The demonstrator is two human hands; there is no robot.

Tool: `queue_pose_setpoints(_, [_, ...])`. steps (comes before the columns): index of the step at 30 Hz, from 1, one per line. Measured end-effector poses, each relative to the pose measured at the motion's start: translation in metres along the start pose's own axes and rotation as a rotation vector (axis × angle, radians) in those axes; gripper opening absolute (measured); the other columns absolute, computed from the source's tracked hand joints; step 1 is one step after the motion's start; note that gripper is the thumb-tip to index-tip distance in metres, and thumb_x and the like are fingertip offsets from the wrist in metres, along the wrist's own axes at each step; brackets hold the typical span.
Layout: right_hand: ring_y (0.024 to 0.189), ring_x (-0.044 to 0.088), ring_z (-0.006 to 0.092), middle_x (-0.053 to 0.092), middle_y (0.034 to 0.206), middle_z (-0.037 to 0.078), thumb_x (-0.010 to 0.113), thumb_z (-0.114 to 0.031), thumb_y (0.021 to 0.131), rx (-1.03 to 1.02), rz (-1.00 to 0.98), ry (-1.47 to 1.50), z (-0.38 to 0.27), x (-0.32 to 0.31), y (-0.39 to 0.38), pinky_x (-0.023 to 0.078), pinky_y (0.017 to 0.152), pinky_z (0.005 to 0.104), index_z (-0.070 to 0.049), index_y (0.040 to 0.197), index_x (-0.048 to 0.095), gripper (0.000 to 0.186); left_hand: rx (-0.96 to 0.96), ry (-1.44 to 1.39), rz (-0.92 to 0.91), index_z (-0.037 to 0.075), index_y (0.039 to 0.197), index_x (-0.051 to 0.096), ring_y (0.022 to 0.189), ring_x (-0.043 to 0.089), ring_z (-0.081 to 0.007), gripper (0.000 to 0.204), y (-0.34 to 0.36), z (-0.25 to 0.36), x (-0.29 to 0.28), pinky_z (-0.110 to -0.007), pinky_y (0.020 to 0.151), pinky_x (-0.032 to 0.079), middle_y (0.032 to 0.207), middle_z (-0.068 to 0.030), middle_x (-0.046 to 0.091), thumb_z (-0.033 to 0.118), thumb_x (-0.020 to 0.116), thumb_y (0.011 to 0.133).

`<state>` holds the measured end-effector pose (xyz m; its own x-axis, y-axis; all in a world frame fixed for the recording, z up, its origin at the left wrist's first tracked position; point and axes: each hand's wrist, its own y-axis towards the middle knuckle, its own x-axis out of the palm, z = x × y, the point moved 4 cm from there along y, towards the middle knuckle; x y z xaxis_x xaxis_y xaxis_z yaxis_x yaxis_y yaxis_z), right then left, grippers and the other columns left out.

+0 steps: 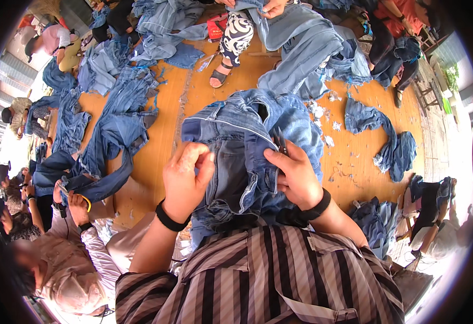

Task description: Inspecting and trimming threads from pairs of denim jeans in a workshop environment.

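Observation:
A pair of blue denim jeans (228, 146) lies bunched in front of me, its waist opened to show the dark inside. My left hand (188, 173) is closed, its curled fingers pinching the garment's left edge. On the other side, my right hand (296, 175) is closed around small dark thread snips (280, 140), whose tips point away from me. The thumb of that hand presses by the fly edge, and the fingers underneath are partly hidden. Both wrists wear black bands.
The wooden table (166, 124) carries heaps of jeans (117, 119) on the left and one crumpled pair (379, 129) on the right. Pale lint scraps (318, 110) are scattered nearby. A person's sandalled foot (220, 75) rests on the tabletop opposite. At left a co-worker (69, 259) handles denim.

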<state>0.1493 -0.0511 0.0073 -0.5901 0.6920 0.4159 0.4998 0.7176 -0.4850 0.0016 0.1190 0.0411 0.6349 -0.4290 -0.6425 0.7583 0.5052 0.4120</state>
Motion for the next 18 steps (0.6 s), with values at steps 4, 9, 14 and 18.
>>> queue_pose_setpoints(4, [0.052,0.044,0.0028,0.063,0.082,-0.003,0.066,-0.021,0.102,-0.072,-0.243,-0.072,-0.003,0.021,0.002,0.033,0.044,0.0212,-0.004,0.131,0.060,0.034,-0.127,0.137,-0.039,0.000,0.093,0.064,0.076,0.067,-0.0314,0.004,-0.007,-0.042,-0.012,-0.037,0.068,0.052,0.087,-0.0150,0.067,-0.002,0.060,0.094])
queue_pose_setpoints(9, [0.105,0.067,0.0127,0.074,0.115,0.009,0.066,-0.011,0.098,-0.300,-0.378,-0.667,0.024,0.027,0.023,0.052,0.093,0.0280,-0.001,0.130,0.066,0.034,-0.505,-0.419,-0.226,-0.001,0.104,0.068,0.080,0.071,-0.0225,0.017,-0.020,-0.071,0.008,-0.035,0.075,0.056,0.091,-0.0118,0.072,0.012,0.056,0.103])
queue_pose_setpoints(14, [0.103,0.069,0.0145,0.075,0.118,0.008,0.067,-0.010,0.096,-0.345,-0.405,-0.691,0.027,0.027,0.023,0.053,0.090,0.0283,-0.004,0.125,0.070,0.030,-0.682,-0.764,-0.307,-0.003,0.097,0.069,0.078,0.066,-0.0118,0.033,-0.011,-0.063,0.016,-0.028,0.072,0.054,0.083,-0.0054,0.070,0.030,0.068,0.100])
queue_pose_setpoints(18, [0.103,0.070,0.0160,0.072,0.126,0.009,0.068,-0.008,0.095,-0.401,-0.426,-0.722,0.028,0.032,0.019,0.054,0.086,0.0282,-0.006,0.123,0.071,0.029,-0.496,-0.671,-0.358,0.000,0.100,0.072,0.079,0.056,-0.0060,0.021,-0.002,-0.072,0.029,-0.025,0.069,0.046,0.084,0.0024,0.066,0.020,0.075,0.094])
